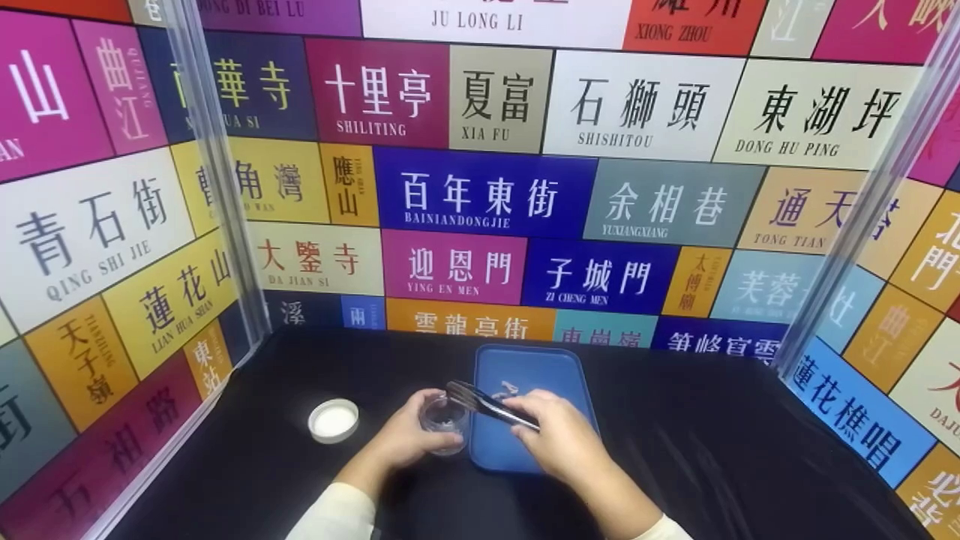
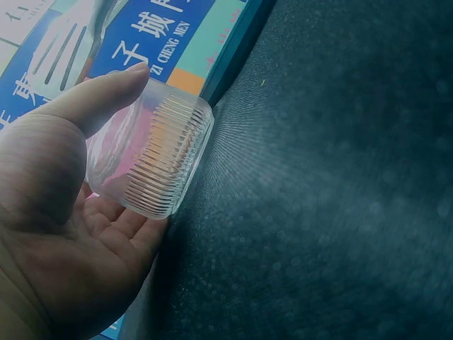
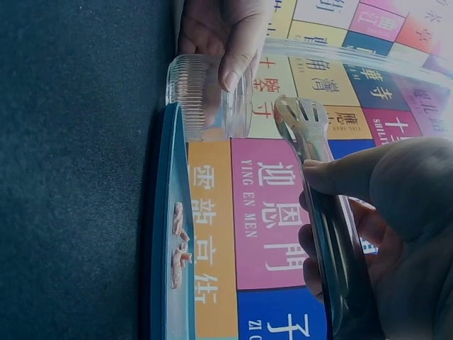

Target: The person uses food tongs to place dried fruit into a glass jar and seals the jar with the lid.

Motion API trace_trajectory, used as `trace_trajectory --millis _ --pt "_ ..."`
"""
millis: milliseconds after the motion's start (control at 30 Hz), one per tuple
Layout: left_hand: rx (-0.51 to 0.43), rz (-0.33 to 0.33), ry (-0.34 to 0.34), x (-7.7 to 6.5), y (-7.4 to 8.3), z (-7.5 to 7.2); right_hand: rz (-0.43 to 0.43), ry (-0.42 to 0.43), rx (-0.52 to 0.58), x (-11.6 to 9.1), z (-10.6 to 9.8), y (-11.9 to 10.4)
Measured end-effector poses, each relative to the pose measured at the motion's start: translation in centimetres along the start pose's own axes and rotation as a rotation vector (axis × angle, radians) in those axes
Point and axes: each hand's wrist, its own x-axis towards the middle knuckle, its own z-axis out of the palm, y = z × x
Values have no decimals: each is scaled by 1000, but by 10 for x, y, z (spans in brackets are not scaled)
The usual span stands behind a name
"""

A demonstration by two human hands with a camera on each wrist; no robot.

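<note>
My left hand point(image 1: 401, 435) grips a clear ribbed jar point(image 2: 166, 152) around its side, thumb on one side and fingers on the other. The jar stands upright on the black table, close by the left edge of a blue tray point(image 1: 525, 454). In my right hand point(image 1: 566, 439) is a pair of metal tongs point(image 3: 329, 212), pinched between thumb and fingers. Its slotted tips are close together over the jar's mouth; nothing shows between them. Several small pale pinkish pieces point(image 3: 178, 248) lie on the tray, partly behind the tongs in the head view.
A round white-topped lid point(image 1: 334, 420) lies on the black cloth point(image 1: 247, 465) to the left of the jar. Panels of colourful place-name signs point(image 1: 480, 191) enclose the table at the back and both sides, with clear corner posts point(image 1: 225, 165).
</note>
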Motion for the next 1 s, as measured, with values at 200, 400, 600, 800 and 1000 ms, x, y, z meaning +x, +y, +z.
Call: trace_trajectory --millis 200,400,600,800,1000 --pt "17 -3 6 -1 1 0 -8 0 -1 0 0 1" --pt "29 -4 8 -1 1 0 -13 5 1 0 -1 1" --pt "33 -5 12 -1 0 -1 -14 0 -7 2 -5 6" --pt "0 0 5 -1 0 0 40 -18 2 4 -11 11" --pt "19 -19 18 -2 1 -1 101 -25 5 6 -17 19"
